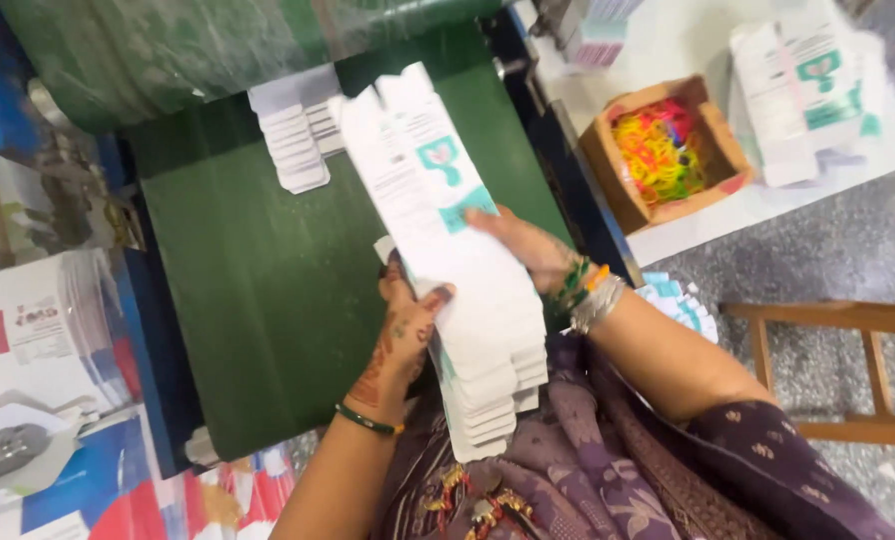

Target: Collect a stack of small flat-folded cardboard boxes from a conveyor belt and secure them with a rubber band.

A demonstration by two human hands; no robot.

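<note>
Two hands are gripping one long stack of flat white cartons [458, 270] with teal markings, head view. Left hand [403, 335] is clamping the stack's left edge, thumb lying on top, fingers going underneath and hidden. Right hand [528, 245] is pressing on the stack's right side, fingers curling over the top sheet; bangles [588, 293] are sitting on that wrist. Stack is being held fanned, tilting from the person's lap up over the green belt [268, 290], top end near the belt's far part. Second smaller pile of white cartons [293, 135] is lying on the belt, just beside the held stack's upper end, not touching as far as visible. Clear plastic sheet [168, 50] is hanging over the belt's far end. White bench [688, 40] at right is carrying a cardboard box [608, 170] holding coloured rubber bands [658, 145], plus another carton pile [808, 90] well apart from the hands. Wooden stool frame [848, 370] is standing on the floor at right. More printed sheets [38, 330] are lying at left.
</note>
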